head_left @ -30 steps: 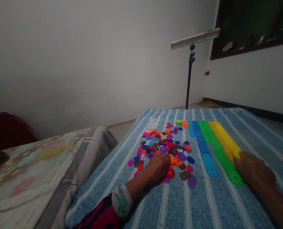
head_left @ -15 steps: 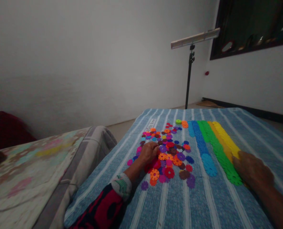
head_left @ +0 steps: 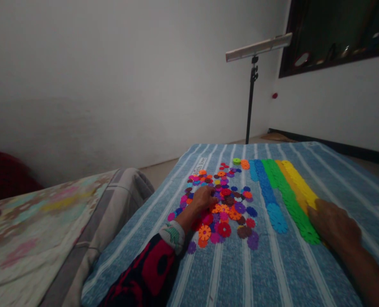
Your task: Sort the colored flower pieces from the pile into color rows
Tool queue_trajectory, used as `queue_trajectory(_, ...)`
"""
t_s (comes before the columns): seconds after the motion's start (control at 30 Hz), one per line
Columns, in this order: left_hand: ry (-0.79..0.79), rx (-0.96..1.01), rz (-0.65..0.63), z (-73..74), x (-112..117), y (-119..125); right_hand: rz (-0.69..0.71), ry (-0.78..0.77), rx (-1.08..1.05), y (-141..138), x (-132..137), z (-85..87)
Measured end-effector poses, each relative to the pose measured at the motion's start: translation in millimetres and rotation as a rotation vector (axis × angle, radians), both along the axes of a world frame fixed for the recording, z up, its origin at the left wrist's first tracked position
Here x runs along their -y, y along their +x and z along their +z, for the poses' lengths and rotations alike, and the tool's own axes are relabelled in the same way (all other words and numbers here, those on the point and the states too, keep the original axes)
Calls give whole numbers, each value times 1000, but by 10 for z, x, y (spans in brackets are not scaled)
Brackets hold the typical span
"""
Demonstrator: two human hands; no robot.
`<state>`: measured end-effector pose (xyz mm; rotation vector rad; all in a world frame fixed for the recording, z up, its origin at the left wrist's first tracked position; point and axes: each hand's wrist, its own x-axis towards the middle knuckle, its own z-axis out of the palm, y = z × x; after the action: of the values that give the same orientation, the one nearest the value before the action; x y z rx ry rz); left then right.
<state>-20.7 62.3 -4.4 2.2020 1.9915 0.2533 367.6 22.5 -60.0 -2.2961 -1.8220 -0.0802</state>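
My left hand (head_left: 204,199) reaches into a loose pile of mixed flower-shaped plastic discs (head_left: 224,229). Its fingers are bent and drawn together among red, purple and brown pieces; whatever they pinch is hidden. On the right, my right hand (head_left: 335,224) rests with curled fingers at the near end of a row of overlapping yellow discs (head_left: 300,181). What lies under its fingertips cannot be seen. Beside that row run a darker yellow row (head_left: 291,181), a green row (head_left: 288,198) and a blue row (head_left: 268,185) ending in light blue discs (head_left: 277,218).
A striped blue cloth (head_left: 231,273) covers the surface beneath the discs. Small light green (head_left: 236,161) and orange (head_left: 245,164) groups lie at the far end. A patterned bed (head_left: 49,230) stands at left. Behind rises a black stand (head_left: 250,102) with a light bar.
My left hand has shifted slightly farther into the pile, its fingers still low among the discs. My right hand stays at the yellow row. The whole view has tilted a little.
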Motion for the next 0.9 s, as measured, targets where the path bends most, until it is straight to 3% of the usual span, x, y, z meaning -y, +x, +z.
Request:
queue_trajectory(0.2, -25, 95, -71, -13, -24, -96, 22, -7, 18, 7, 17, -5)
queue_trajectory(0.5, 29, 233, 71, -10, -109, -327, 5, 6, -6, -15, 15, 3)
queue_trajectory(0.7, -13, 397, 78, -81, -159, -483, -2, 4, 12, -17, 12, 4)
queue_trajectory(0.9, -64, 400, 33, -108, -143, -524, 8, 22, 22, -14, 14, -15)
